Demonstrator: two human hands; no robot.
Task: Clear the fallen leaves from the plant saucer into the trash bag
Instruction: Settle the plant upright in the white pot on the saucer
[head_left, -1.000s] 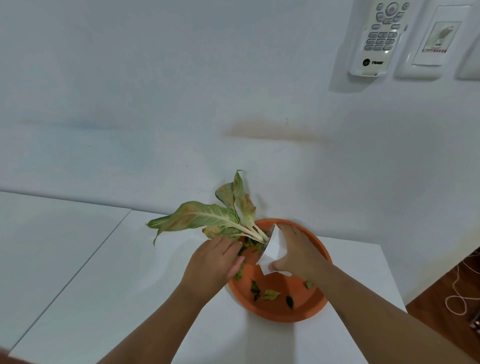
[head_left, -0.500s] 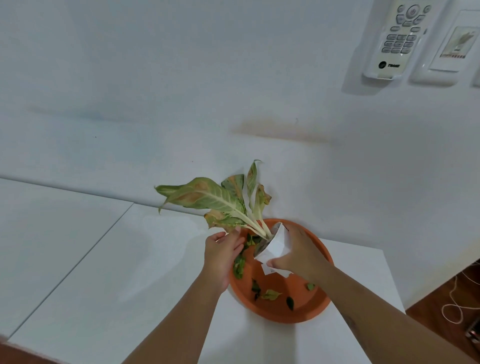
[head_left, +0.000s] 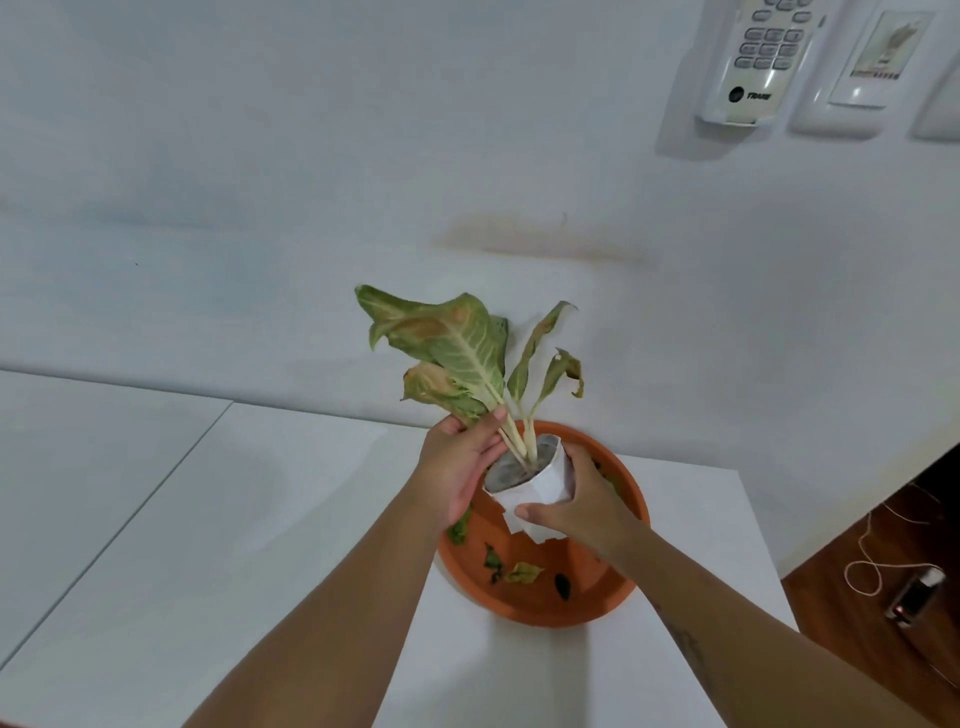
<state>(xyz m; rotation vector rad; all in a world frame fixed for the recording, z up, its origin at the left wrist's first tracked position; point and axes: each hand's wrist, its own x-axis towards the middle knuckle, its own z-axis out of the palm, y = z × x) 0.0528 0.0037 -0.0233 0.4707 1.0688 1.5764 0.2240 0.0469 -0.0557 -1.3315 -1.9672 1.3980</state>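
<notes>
An orange plant saucer (head_left: 582, 608) sits on the white table near the wall. Several fallen leaves (head_left: 522, 571) lie on its floor, green and yellowed. A small white pot (head_left: 540, 483) with a wilting green-and-brown plant (head_left: 462, 353) is held above the saucer, tilted a little to the left. My right hand (head_left: 582, 506) grips the pot's right side and bottom. My left hand (head_left: 460, 467) holds the pot's left rim, fingers against the stems. No trash bag is in view.
The white table (head_left: 208, 545) has a seam running down its left part and ends at the right, where dark wooden floor (head_left: 883, 623) shows with a white cord and a small device. A remote (head_left: 753, 57) and wall plates hang upper right.
The pot has been raised off the saucer and turned more upright; the leaves now stand up. My left hand moved from the saucer's leaves to the pot's rim.
</notes>
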